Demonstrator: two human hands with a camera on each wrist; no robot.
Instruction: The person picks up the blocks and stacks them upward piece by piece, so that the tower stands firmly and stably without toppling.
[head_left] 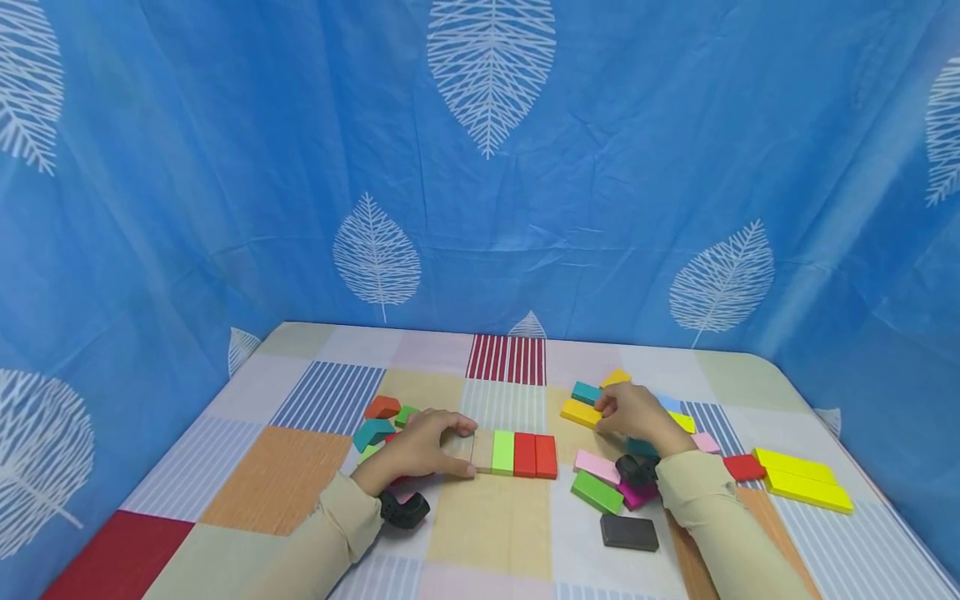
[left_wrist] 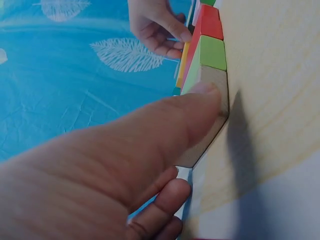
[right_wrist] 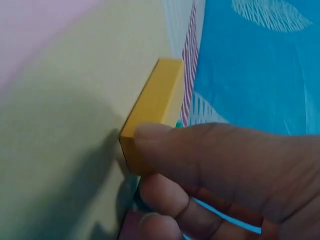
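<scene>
A row of flat blocks lies mid-table: plain wooden ones (head_left: 483, 451), a light green one (head_left: 502, 452), a red one (head_left: 524, 455) and an orange-red one (head_left: 546, 457). At its left end my left hand (head_left: 420, 443) spans a wooden block, thumb (left_wrist: 200, 107) on the near end and fingers toward the far end. To the right, my right hand (head_left: 637, 414) pinches an amber-yellow block (head_left: 579, 412) by its near right end. The right wrist view shows the thumb (right_wrist: 170, 145) pressed on that block, fingers behind it.
Beside my left hand lie an orange-red block (head_left: 382, 407), a teal one (head_left: 372, 432) and others. Around my right hand are a teal block (head_left: 587, 392), a pink one (head_left: 596, 467), a green one (head_left: 597, 492) and a black one (head_left: 628, 532). Long yellow blocks (head_left: 808, 490) lie far right.
</scene>
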